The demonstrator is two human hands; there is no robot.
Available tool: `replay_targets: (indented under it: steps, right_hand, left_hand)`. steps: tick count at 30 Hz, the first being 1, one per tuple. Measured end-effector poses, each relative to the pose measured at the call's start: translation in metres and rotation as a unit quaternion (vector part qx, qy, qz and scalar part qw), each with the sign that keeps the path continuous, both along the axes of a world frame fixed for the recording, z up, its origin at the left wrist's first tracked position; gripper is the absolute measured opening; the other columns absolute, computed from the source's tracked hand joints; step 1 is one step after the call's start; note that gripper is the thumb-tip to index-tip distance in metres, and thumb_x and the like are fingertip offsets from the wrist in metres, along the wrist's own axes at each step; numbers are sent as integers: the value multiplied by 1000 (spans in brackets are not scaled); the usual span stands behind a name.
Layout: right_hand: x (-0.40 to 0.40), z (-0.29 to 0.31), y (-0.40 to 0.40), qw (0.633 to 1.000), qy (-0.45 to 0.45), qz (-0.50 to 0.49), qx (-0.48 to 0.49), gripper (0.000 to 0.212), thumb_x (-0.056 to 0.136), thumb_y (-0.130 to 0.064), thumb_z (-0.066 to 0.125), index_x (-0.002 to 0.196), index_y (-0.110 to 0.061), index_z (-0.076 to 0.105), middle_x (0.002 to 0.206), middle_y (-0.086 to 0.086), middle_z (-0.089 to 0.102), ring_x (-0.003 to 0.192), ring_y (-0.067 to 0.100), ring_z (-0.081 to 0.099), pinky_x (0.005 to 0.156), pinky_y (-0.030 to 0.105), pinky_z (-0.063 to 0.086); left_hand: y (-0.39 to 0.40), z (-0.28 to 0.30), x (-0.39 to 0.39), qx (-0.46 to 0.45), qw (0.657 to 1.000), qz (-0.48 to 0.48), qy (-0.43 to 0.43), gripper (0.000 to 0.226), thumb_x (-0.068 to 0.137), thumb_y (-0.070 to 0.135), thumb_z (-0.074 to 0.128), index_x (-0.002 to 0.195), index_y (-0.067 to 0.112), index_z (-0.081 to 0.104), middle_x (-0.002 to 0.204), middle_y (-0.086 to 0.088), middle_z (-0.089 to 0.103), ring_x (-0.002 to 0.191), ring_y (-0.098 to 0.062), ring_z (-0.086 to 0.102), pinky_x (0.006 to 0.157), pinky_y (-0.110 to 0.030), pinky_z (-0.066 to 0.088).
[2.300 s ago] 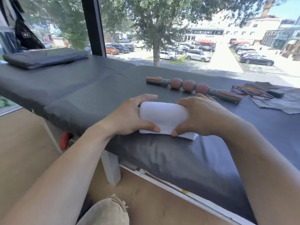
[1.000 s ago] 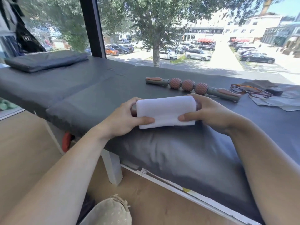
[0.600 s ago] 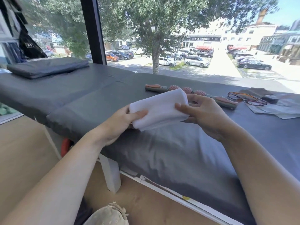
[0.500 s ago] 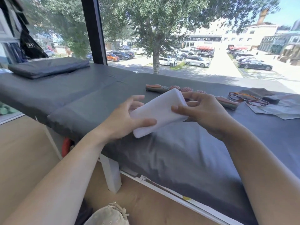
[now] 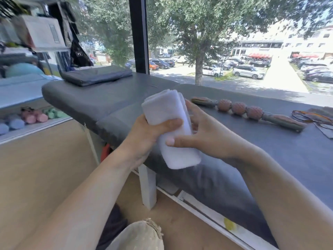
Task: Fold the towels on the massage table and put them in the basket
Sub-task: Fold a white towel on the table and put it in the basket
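While the folded white terry towel point(image 5: 169, 129) is up off the dark grey padded massage surface point(image 5: 288, 150) like this, the trick is not letting the layers slide apart. The left hand point(image 5: 144, 139) has its grip clenched round the middle of the bundle, thumb across the front. The right hand point(image 5: 203, 136) grasps it from the other side, thumb pressing the lower front and fingers point(image 5: 191, 109) behind. The towel stands nearly upright between the two grips, loose folded edges showing at the top end above the left thumb.

My take: keep the squeeze on the thick middle, let one hand take over fully before the other lets go, and carry it folded-edges-up so nothing flops open. No basket is clearly visible; the beige woven thing with a frayed rim point(image 5: 140, 235) well below the grips might be it, can't tell.

Beyond the right grip lies a wooden roller with three knobbly reddish balls point(image 5: 239, 109).

Writing-wise: only a small white tag on the black hanging bag point(image 5: 79, 56) far above the left grip; looks like "P3" but it's blurry.
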State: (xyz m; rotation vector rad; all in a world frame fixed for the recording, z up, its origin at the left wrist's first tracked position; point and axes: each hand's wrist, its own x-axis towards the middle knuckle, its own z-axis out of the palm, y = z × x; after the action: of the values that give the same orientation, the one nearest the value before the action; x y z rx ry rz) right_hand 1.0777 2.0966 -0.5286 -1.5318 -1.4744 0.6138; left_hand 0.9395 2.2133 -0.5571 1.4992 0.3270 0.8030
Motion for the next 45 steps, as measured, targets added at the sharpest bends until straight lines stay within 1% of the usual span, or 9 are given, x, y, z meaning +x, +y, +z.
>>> replay_targets:
  steps: [4, 8, 14, 18, 23, 27, 34, 38, 45]
  right_hand:
    - [-38, -14, 25, 997, -41, 60, -39, 39, 81, -32, 83, 111, -31, 59, 99, -5, 71, 91, 6, 69, 81, 37, 59]
    - [-63, -33, 43, 986, -99, 83, -108, 35, 76, -40, 84, 102, -36, 62, 93, -15, 70, 81, -2, 65, 69, 18, 49]
    - [-111, -77, 70, 944, -192, 155, -217, 43, 82, -35, 81, 119, -33, 59, 105, -12, 67, 97, 10, 64, 80, 24, 51]
    - [-135, -123, 95, 942, -91, 180, -270, 49, 83, -44, 78, 125, -32, 55, 112, -7, 69, 103, 14, 67, 91, 34, 56]
    - [-148, -196, 127, 938, 47, 138, -313, 54, 82, -56, 72, 127, -29, 59, 116, -3, 72, 107, 18, 68, 98, 41, 54]
    - [-158, -267, 138, 901, 59, 130, -409, 48, 92, -44, 68, 132, -22, 54, 114, -4, 68, 99, 13, 67, 76, 23, 54]
    - [-172, -399, 130, 834, 80, 91, -538, 44, 98, -32, 63, 134, -9, 52, 118, 3, 64, 102, 20, 62, 89, 34, 52]
    - [-178, -454, 118, 797, 75, 69, -595, 44, 96, -27, 64, 133, -6, 51, 116, 8, 65, 97, 23, 62, 80, 35, 52]
    - [-195, -498, 117, 786, 124, 28, -605, 30, 97, -17, 59, 121, -1, 49, 107, 11, 62, 98, 31, 60, 90, 43, 52]
  left_hand:
    - [10, -7, -45, -47, 998, 46, 4, 28, 73, 21, 80, 98, 12, 73, 95, -11, 76, 86, -23, 73, 68, -35, 59]
    - [26, -21, -95, -30, 995, 84, 38, 38, 71, 19, 84, 103, 8, 67, 81, -2, 72, 66, -11, 68, 50, -17, 49]
    - [59, -63, -162, 23, 958, 89, 271, 52, 68, 36, 91, 110, 13, 71, 107, -5, 76, 103, -23, 71, 88, -41, 57]
    - [76, -97, -176, 20, 932, 124, 340, 50, 69, 42, 89, 103, 11, 71, 101, -6, 76, 98, -25, 72, 85, -43, 59]
    - [91, -125, -182, 18, 899, 182, 399, 52, 76, 47, 84, 116, 17, 69, 107, 3, 66, 102, -19, 65, 72, -23, 52]
    - [105, -131, -185, 28, 889, 198, 411, 59, 80, 48, 80, 129, 20, 63, 120, 4, 62, 106, -13, 59, 80, -22, 44]
    - [114, -128, -203, 69, 872, 179, 450, 51, 86, 46, 75, 131, 24, 62, 129, 7, 60, 108, -11, 57, 86, -23, 43]
    - [118, -141, -205, 70, 852, 148, 497, 54, 85, 48, 75, 132, 26, 60, 135, 7, 59, 118, -14, 56, 96, -29, 45]
    - [116, -157, -196, 57, 812, 70, 576, 63, 85, 52, 73, 140, 27, 53, 134, 9, 58, 120, -15, 55, 93, -26, 41]
